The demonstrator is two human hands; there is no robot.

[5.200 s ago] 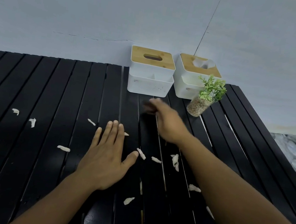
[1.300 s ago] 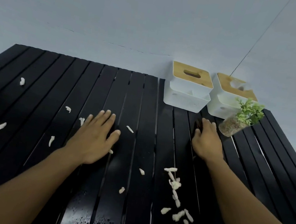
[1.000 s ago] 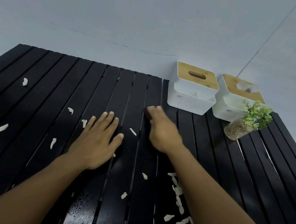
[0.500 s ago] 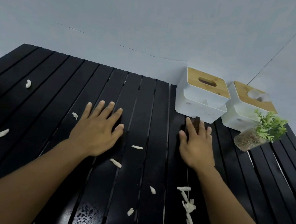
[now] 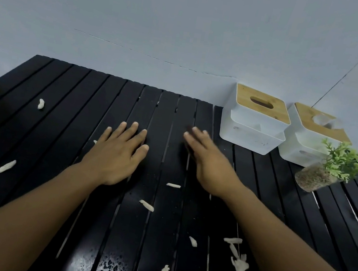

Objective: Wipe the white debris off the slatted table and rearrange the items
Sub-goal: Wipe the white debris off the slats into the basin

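Left grip (image 5: 115,157) is laid flat, empty, on the counter (image 5: 48,116); right grip (image 5: 210,163) is blurred, hold untellable. Debris (image 5: 239,263) is gathered at 5 o'clock.

Two boxes (image 5: 252,132) (image 5: 312,141) side by side at the worktop's (image 5: 62,99) back edge, upper right of frame, against the wall; plant jar (image 5: 320,175) just in front of the right one. Both hands (image 5: 116,156) (image 5: 211,163) flat at centre frame. Debris scattered at left (image 5: 7,165), between the forearms (image 5: 146,205), clustered at lower right (image 5: 240,265).
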